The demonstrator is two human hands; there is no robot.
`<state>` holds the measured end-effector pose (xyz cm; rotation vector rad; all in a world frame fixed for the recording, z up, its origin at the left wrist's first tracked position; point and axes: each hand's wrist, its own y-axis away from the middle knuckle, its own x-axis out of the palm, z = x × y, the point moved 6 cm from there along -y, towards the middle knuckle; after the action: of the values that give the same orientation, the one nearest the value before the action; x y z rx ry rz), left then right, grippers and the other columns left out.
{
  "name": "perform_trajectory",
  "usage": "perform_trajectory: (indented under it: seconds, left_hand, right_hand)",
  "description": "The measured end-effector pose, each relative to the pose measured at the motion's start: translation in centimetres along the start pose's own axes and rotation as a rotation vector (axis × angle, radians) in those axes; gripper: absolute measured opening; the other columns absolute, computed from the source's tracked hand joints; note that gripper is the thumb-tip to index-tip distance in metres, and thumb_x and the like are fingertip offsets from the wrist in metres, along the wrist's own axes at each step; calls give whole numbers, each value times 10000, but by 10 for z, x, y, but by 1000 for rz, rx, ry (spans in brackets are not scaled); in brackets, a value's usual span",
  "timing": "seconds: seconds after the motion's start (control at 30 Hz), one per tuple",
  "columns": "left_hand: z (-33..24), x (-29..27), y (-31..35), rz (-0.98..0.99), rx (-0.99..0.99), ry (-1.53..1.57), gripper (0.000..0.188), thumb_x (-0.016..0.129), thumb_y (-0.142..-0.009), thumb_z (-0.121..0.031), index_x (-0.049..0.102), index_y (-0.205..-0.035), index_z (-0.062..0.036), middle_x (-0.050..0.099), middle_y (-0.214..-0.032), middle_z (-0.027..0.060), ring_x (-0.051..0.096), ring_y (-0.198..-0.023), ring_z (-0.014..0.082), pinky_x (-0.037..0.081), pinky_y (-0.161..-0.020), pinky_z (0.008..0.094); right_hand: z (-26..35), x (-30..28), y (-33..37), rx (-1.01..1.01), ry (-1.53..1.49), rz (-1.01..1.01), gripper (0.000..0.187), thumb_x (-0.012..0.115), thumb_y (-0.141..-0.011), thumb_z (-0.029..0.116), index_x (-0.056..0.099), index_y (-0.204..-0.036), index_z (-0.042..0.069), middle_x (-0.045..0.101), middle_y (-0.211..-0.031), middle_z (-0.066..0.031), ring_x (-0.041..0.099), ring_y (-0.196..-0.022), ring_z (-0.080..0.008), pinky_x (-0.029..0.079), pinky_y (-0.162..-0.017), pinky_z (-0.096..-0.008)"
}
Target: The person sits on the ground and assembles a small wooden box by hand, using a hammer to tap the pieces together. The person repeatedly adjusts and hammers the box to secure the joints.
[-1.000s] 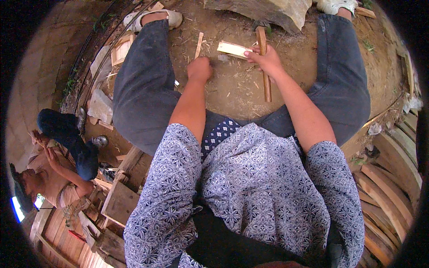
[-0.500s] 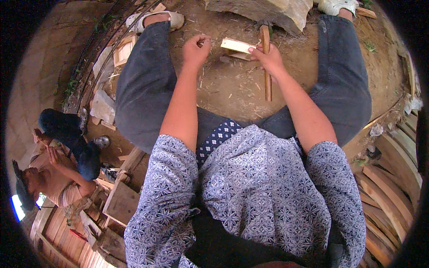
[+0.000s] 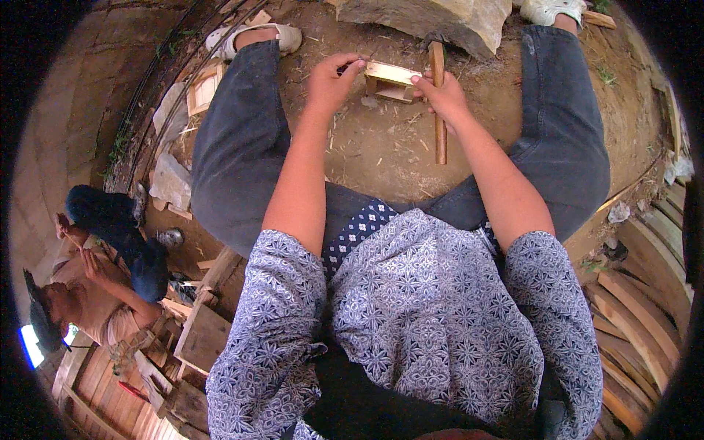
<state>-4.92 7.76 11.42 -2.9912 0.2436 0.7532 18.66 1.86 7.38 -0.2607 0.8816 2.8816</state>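
A small pale wooden frame (image 3: 394, 72), open on its near side, is raised a little above the dirt between my legs. My right hand (image 3: 447, 97) grips its right end with thumb and fingers. In that same hand is a hammer (image 3: 440, 139), its wooden handle pointing toward me and its dark head at the far end. With fingers pinched, my left hand (image 3: 331, 82) meets the frame's top left corner. Whatever lies in that pinch is too small to make out.
A large pale rock (image 3: 433, 22) lies just beyond the hammer. Another wooden frame (image 3: 207, 86) rests left of my left leg, near stones (image 3: 170, 180). At left a person (image 3: 103, 271) sits by planks. Curved timber (image 3: 638, 315) is stacked at right.
My left hand has moved right to the frame's left end. The frame has tilted so its open side shows more. The hammer has barely shifted. The person's hands at left have moved slightly.
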Motion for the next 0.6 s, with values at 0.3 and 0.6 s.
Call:
perform_trajectory:
  seconds: [0.3,0.6]
  left_hand:
    - [5,11,0,-20,113,-163,191,723,-888,-176,745,-1033,-54,722,-960,122,686,-860,236,534,-796,325]
    - [-6,10,1,2,69,-151,163,705,-888,-127,742,-1029,-53,725,-1012,142,693,-911,246,533,-821,333]
  right_hand:
    - [0,1,0,55,61,90,516,748,-885,357,512,-1190,15,640,-1038,-56,676,-884,-114,457,-581,-266]
    - [-1,1,1,14,-3,6,486,791,-849,330,528,-1112,18,679,-956,-85,715,-814,-172,531,-542,-317]
